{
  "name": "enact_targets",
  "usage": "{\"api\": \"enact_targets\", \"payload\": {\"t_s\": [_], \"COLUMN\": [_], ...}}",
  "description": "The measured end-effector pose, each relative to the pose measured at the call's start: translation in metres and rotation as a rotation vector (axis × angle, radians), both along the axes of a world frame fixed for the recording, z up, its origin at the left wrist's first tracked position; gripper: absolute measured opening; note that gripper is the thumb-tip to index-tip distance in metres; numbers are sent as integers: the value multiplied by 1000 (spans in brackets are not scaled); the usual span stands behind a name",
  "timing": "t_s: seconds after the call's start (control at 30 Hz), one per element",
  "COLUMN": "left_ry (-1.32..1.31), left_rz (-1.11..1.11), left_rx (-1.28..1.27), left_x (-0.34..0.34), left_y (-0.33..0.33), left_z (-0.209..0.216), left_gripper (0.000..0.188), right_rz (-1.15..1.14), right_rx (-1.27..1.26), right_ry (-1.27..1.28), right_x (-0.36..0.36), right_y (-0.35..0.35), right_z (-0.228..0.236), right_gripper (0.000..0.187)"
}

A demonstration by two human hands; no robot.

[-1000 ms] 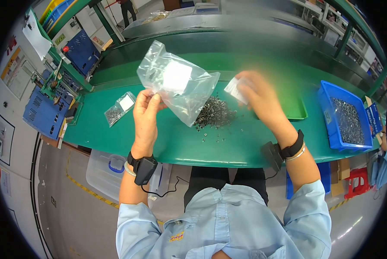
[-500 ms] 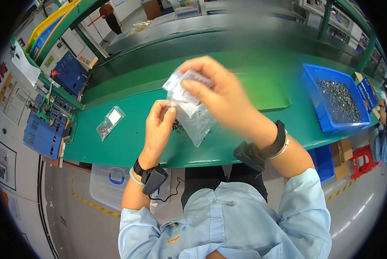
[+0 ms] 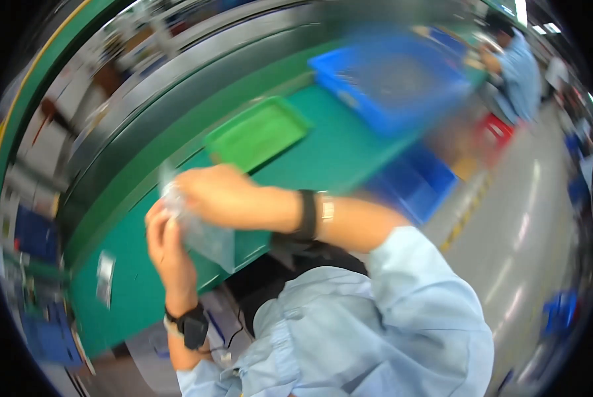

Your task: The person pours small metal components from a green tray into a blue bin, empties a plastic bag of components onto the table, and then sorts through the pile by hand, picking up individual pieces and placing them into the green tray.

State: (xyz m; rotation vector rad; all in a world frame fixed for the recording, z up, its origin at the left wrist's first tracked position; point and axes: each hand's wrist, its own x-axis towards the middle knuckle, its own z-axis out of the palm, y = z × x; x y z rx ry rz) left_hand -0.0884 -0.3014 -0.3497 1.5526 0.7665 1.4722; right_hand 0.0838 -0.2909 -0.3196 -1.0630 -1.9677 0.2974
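Observation:
Both of my hands hold a clear plastic bag over the front edge of the green table. My left hand grips the bag's left side, fingers closed on it. My right hand reaches across from the right and pinches the top of the bag. The bag hangs down between the hands. Its contents cannot be made out through the motion blur.
A light green tray lies on the table beyond my hands. A blue bin stands farther right. A small clear bag lies at the table's left end. Blue crates sit on the floor. Another person works at the far right.
The view has swung sharply to the right and tilted. My hands stay together on the clear bag, now at the table's front edge, with the right hand on top of it.

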Motion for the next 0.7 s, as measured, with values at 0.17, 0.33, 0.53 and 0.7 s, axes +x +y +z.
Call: {"api": "enact_targets", "payload": {"t_s": [0.17,0.33,0.53,0.7], "left_ry": [-25,58,272,487], "left_rz": [-123,-247,-417,-680], "left_rx": [-72,-54,44,-14], "left_x": [36,70,121,153], "left_y": [-20,-38,-92,-125], "left_z": [2,-7,-20,-46], "left_gripper": [15,9,6,4], "right_rz": [2,-41,-336,-468], "right_rx": [35,215,-275,-369], "right_ry": [334,480,170,-90], "right_x": [15,52,101,127], "right_y": [-16,-70,-148,-188], "right_z": [-10,-28,-57,-137], "right_gripper": [13,12,11,10]}}
